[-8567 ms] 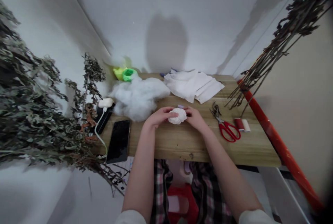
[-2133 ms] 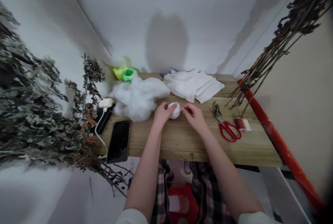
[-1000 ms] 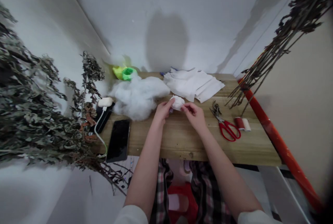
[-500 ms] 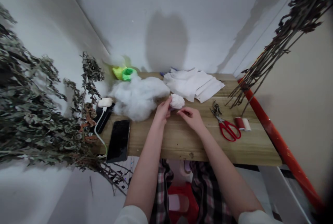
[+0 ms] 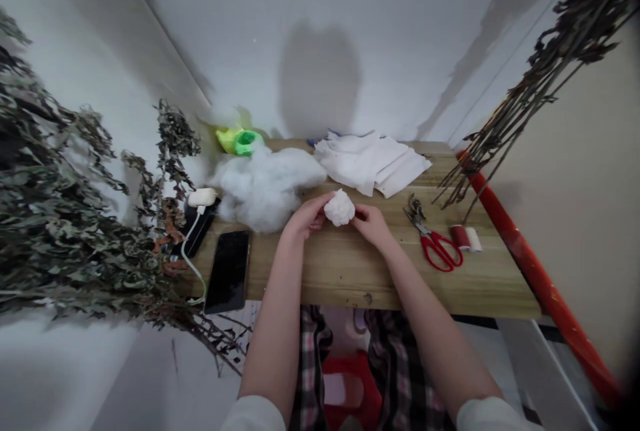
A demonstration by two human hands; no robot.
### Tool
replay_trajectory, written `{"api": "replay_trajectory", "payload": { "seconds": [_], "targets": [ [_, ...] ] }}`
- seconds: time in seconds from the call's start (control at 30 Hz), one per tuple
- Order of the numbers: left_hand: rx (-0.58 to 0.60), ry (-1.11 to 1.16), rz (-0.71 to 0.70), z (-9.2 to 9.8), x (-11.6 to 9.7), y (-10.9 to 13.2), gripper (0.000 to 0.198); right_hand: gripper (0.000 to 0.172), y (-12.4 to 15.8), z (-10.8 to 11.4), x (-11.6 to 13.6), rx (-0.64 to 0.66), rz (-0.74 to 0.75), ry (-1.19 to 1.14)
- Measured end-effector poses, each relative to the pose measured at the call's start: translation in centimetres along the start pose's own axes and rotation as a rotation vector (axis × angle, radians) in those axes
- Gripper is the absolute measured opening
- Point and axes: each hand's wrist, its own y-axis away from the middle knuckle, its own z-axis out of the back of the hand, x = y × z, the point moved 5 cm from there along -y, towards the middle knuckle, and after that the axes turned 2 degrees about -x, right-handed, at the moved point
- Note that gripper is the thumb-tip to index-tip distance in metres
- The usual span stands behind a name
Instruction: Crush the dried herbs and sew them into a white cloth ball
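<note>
A lumpy ball of white cloth or stuffing (image 5: 339, 208) sits between my hands, over the middle of the wooden table (image 5: 350, 277). My left hand (image 5: 305, 215) presses its fingers against the ball's left side. On the right side, the fingertips of my right hand (image 5: 371, 225) touch it. The ball's underside is hidden. Left of my hands lies a large pile of loose white fibre stuffing (image 5: 265, 189). Folded white fabric pieces (image 5: 373, 163) lie just beyond the ball. Red-handled scissors (image 5: 440, 251) lie to the right of my right hand.
Beside the scissors stands a spool of dark red thread (image 5: 461, 238). A black smartphone (image 5: 228, 271) and a white earbud case (image 5: 202, 197) on a cable lie at the left. Dried leafy branches (image 5: 60, 177) hang on the left, and a red pole (image 5: 540, 284) runs along the right.
My right hand has come back against the ball after being slightly apart from it. Both hands now hold its sides, and the ball looks rounder.
</note>
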Motion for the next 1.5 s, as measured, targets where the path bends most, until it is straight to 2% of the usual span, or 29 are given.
{"api": "replay_trajectory", "payload": {
  "seconds": [0.43,0.7,1.0,1.23,1.37,1.5],
  "targets": [
    [0.040,-0.373,-0.045,0.4,-0.1,1.4,0.048,0.016,0.2,1.1,0.5,-0.037,0.031,0.109],
    [0.144,-0.413,-0.045,-0.2,-0.3,1.9,0.046,0.014,0.4,1.2,0.5,-0.024,-0.005,0.083],
    [0.175,-0.457,-0.068,0.2,0.2,1.7,0.041,0.021,0.4,1.6,0.3,-0.040,-0.023,0.108],
    [0.091,-0.496,-0.083,0.7,0.2,1.3,0.042,0.026,0.4,2.4,0.3,-0.103,-0.018,0.110],
    [0.106,-0.501,-0.061,0.7,0.5,1.0,0.045,0.026,0.5,2.6,0.4,-0.104,-0.014,0.105],
    [0.016,-0.438,-0.073,0.9,0.4,0.8,0.067,0.028,0.5,2.8,0.6,-0.106,-0.009,0.090]
  ]
}}
